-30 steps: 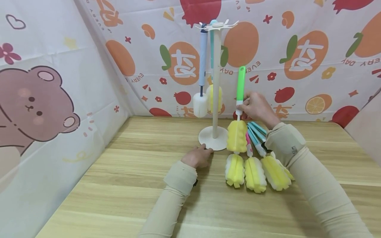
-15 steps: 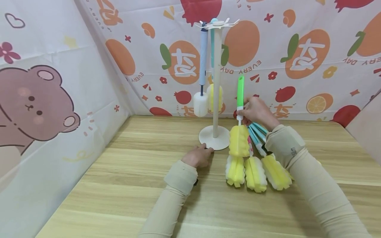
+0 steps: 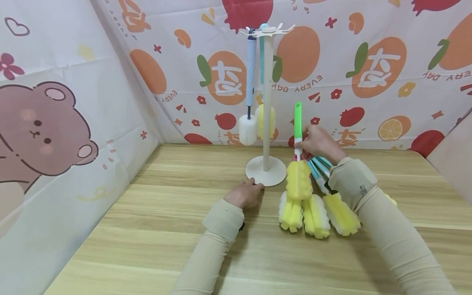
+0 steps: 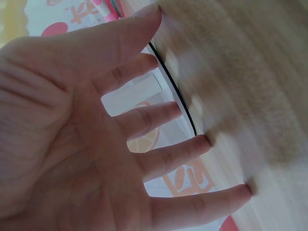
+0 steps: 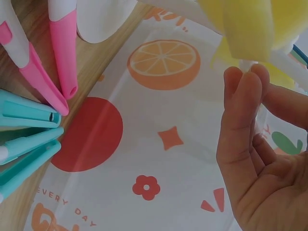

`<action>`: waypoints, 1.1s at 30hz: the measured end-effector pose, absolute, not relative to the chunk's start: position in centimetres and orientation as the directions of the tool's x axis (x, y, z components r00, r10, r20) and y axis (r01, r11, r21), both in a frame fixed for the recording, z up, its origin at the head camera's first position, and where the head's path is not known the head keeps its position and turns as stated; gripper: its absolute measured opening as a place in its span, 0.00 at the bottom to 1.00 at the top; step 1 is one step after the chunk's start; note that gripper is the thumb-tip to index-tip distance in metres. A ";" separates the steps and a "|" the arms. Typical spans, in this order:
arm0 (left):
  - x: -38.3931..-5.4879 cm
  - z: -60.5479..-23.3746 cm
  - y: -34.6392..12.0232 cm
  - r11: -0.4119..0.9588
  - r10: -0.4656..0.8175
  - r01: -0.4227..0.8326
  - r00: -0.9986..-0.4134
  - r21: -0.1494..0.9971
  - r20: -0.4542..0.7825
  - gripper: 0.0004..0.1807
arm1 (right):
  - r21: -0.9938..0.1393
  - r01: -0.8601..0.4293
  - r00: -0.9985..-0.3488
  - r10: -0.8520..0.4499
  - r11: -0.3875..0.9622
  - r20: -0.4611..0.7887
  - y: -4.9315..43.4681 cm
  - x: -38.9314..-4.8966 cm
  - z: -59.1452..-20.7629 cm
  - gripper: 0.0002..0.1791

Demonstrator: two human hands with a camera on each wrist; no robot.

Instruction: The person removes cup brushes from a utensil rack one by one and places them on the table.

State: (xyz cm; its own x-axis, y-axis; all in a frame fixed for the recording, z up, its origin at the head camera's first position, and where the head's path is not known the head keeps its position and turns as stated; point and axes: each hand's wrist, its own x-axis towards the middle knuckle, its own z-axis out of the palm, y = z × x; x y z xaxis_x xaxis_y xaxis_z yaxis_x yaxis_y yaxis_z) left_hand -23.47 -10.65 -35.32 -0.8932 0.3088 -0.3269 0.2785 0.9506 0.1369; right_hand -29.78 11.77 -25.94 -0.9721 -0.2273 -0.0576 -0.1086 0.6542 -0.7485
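Observation:
My right hand (image 3: 318, 142) pinches a sponge bottle brush (image 3: 299, 180) at its white neck, with the green handle pointing up and the yellow sponge head hanging down. In the right wrist view, thumb and fingertips meet close to that yellow head (image 5: 248, 29). My left hand (image 3: 244, 194) rests at the front edge of a white hanging stand (image 3: 258, 172). Its fingers are spread and fairly straight in the left wrist view, fingertips (image 4: 202, 142) on the wood by the base rim. A blue-handled brush (image 3: 250, 73) and a teal-handled brush (image 3: 262, 61) hang from the stand's hooks.
Several more sponge brushes lie right of the stand, including a yellow-and-white one (image 3: 316, 217) and another (image 3: 342, 215). Pink handles (image 5: 62, 48) and teal handles (image 5: 29, 149) show in the right wrist view. A fruit-printed cloth (image 3: 424, 102) backs the wooden table (image 3: 166, 246).
My right hand has moved down and slightly right with the green-handled bottle brush, whose head now overlaps the lying brushes. The left hand stays at the stand's base.

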 end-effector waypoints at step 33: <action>-23.6 -35.3 -10.6 0.954 0.299 0.267 -0.887 0.139 -0.353 0.26 | -0.789 -0.038 -0.951 -0.266 0.613 -0.161 13.0 -30.3 -27.8 0.13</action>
